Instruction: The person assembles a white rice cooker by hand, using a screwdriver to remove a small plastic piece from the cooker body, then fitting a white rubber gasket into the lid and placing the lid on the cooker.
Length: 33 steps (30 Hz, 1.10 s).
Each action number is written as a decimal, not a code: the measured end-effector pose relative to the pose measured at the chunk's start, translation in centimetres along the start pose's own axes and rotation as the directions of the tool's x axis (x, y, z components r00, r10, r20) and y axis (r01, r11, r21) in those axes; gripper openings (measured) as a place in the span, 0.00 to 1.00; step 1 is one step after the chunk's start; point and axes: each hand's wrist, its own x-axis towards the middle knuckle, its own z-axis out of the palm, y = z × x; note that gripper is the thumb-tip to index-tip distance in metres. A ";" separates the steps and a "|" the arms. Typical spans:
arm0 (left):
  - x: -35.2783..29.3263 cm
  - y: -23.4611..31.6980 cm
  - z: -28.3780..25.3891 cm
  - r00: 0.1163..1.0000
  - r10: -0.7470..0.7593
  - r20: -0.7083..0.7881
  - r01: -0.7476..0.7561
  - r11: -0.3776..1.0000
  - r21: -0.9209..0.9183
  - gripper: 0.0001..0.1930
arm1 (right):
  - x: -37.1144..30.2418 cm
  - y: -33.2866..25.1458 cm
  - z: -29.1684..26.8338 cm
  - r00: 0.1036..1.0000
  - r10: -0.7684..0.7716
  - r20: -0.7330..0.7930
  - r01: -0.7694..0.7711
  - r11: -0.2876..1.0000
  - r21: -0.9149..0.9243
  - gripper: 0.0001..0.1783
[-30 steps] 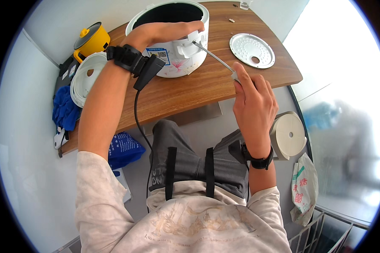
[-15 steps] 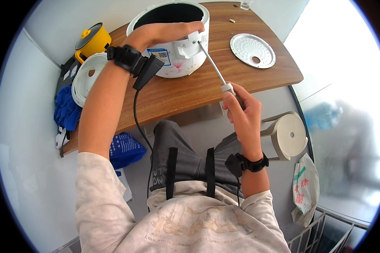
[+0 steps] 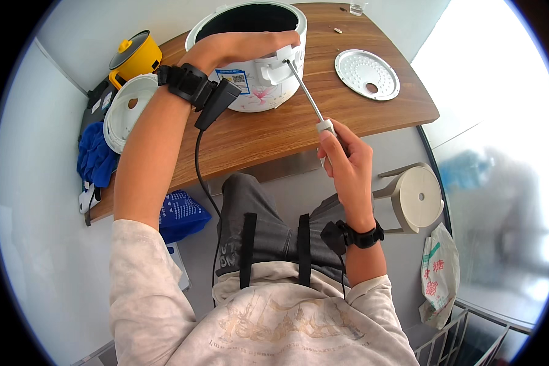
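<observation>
A white rice cooker body with a pink flower print stands on the wooden table, its dark inside showing and no lid on it. Across its near rim lies my left hand, fingers pointing right and closed against the rim and the white latch piece; some fingertips are hidden. My right hand is wrapped round the handle of a screwdriver. The long metal shaft slants up to the left, and its tip meets a small hole or screw at the latch piece.
A round perforated white plate rests on the table at the right. Left are a yellow pot, a white ring-shaped lid part and a blue cloth. A beige stool stands below right. A black cable hangs from my left wrist.
My right hand and the screwdriver handle have shifted slightly left. The tip stays at the latch piece, and my left hand keeps its place on the cooker.
</observation>
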 end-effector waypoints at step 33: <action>0.4 -0.2 0.1 1.000 0.017 -0.003 -0.017 1.000 -0.004 0.52 | 0.2 0.5 0.3 1.000 -0.016 0.003 0.016 1.000 -0.009 0.18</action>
